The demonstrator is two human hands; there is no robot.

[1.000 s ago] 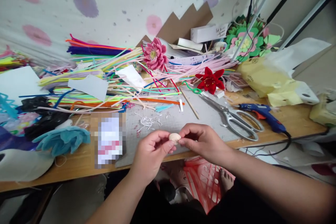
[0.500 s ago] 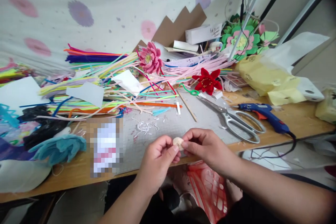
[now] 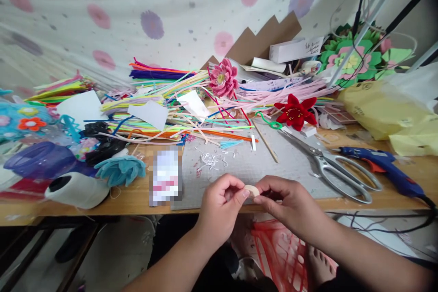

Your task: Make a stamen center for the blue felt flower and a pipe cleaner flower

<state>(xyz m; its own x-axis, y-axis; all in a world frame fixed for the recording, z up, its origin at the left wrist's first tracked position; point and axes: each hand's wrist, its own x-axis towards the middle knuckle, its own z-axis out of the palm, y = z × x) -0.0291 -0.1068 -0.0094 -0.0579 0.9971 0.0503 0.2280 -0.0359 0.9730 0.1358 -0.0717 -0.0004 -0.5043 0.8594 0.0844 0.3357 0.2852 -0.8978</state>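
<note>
The small cream-coloured oval disc (image 3: 252, 190) sits directly between the two hands, over the near edge of the wooden counter (image 3: 130, 198), just in front of the grey cutting mat (image 3: 246, 164). Its long axis runs left to right, hand to hand. The left hand (image 3: 221, 203) pinches its left end, thumb and forefinger closed narrow; the right hand (image 3: 290, 200) pinches the right end likewise, other fingers curled. Both touch it, neither nearer

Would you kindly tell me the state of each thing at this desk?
left hand, closed, pinching the cream disc.
right hand, closed, pinching the same disc.
cream disc, held between both hands.
scissors, shut, lying flat.
glue gun, lying on its side, cord attached.
</note>
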